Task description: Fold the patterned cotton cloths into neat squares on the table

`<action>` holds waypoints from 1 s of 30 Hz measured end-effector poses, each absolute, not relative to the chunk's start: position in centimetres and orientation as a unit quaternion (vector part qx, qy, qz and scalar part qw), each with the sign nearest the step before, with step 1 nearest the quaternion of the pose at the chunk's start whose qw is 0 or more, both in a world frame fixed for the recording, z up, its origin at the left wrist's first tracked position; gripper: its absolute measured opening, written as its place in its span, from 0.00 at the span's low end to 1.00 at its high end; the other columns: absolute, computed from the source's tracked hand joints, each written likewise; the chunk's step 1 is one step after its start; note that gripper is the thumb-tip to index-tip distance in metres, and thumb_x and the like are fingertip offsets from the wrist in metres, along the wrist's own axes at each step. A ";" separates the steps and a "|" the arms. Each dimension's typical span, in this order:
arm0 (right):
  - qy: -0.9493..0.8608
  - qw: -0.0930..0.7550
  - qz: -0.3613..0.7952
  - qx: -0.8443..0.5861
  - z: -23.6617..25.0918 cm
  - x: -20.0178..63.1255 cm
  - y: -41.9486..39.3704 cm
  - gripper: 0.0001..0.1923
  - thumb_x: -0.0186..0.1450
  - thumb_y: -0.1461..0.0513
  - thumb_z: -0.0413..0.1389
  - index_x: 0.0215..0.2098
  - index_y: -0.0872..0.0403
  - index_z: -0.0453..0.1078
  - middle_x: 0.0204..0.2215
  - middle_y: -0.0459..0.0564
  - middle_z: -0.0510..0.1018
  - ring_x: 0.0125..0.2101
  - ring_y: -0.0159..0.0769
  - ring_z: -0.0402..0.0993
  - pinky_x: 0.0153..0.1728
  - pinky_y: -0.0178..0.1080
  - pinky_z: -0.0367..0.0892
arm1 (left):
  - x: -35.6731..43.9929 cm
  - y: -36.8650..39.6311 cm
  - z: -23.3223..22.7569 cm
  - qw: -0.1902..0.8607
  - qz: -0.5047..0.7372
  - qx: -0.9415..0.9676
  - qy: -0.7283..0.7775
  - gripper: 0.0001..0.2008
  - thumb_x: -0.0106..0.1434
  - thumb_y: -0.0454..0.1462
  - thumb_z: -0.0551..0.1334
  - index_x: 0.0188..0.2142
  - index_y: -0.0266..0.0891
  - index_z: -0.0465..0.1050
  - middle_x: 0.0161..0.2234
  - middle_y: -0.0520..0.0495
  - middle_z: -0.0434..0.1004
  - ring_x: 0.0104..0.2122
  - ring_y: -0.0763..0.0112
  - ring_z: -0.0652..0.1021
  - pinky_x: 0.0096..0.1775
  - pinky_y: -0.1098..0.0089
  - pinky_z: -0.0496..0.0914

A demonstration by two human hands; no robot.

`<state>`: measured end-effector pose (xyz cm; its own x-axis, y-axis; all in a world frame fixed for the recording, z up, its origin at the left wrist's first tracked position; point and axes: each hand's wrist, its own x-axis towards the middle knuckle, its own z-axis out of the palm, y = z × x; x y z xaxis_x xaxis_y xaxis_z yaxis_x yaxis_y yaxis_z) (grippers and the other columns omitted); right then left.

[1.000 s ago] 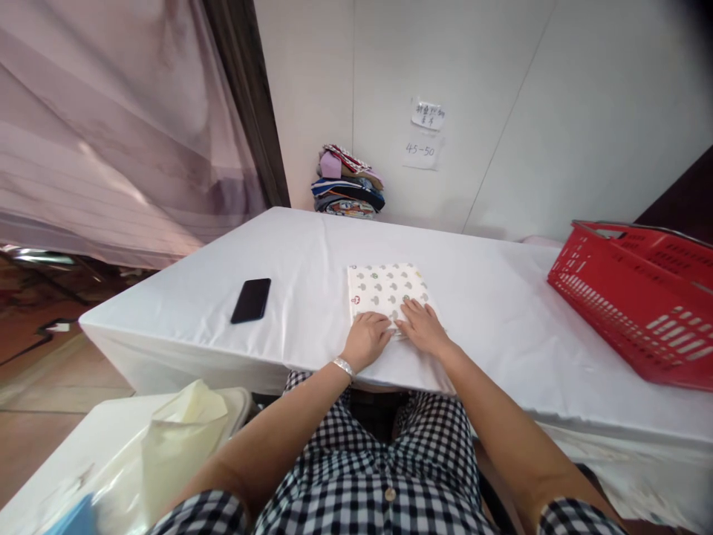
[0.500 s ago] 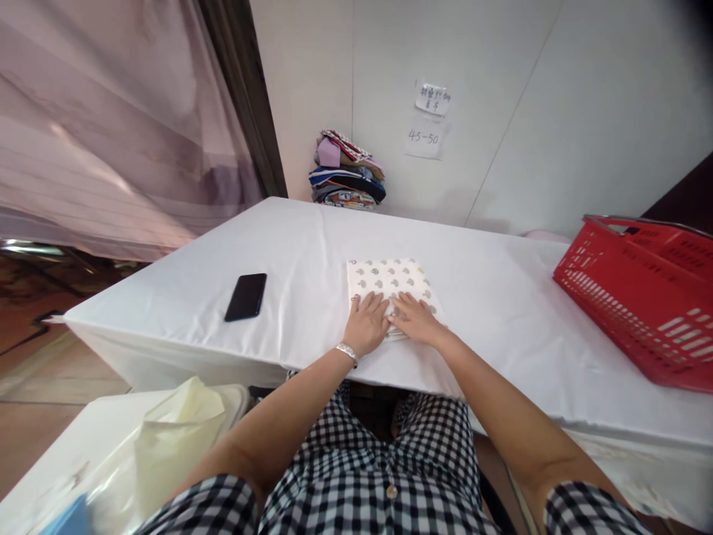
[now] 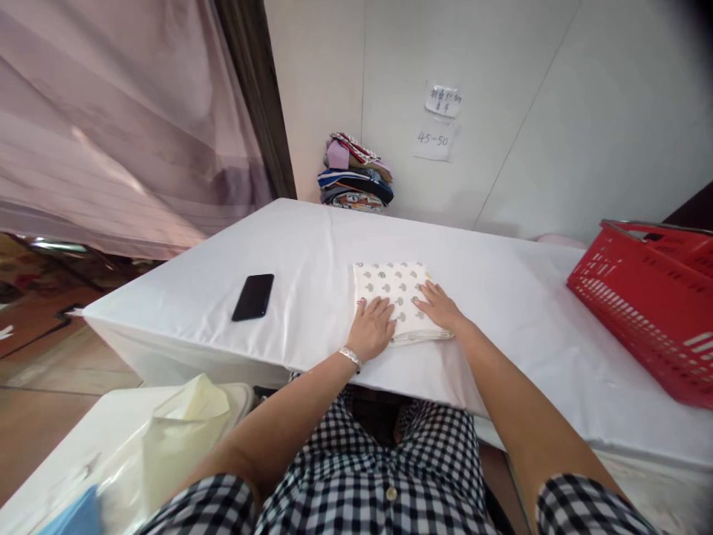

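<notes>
A folded white cloth (image 3: pixel 398 288) printed with small grey motifs lies flat on the white-covered table (image 3: pixel 490 290), its layered edge toward me. My left hand (image 3: pixel 372 327) rests on its near left part, fingers stretched out. On the cloth's right side lies my right hand (image 3: pixel 440 305), palm down with the fingers spread. Neither hand grips anything. Some of the print is covered by my hands.
A black phone (image 3: pixel 253 297) lies left on the table. At the right stands a red plastic basket (image 3: pixel 646 305). Folded fabrics (image 3: pixel 356 178) are stacked by the wall at the back. Lower left, a stool-like white surface (image 3: pixel 119 416) holds a pale yellow bag (image 3: pixel 183 438).
My right hand has slid from the cloth's middle to its right side, away from my left hand. My left hand stays on the near left part. The view has shifted slightly.
</notes>
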<state>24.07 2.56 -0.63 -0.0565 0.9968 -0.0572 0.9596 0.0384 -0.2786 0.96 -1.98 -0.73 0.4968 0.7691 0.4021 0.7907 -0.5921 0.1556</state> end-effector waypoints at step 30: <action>-0.755 0.004 0.099 -0.648 0.9 22.1 7.9 0.32 0.65 0.45 0.35 0.64 0.47 0.45 0.65 0.44 0.40 0.64 0.41 0.33 0.59 0.57 0.35 | 0.8 3.3 -0.3 -0.072 -0.135 -0.814 -0.560 0.27 0.64 0.50 0.45 0.60 0.43 0.53 0.64 0.49 0.46 0.63 0.61 0.47 0.58 0.49 0.49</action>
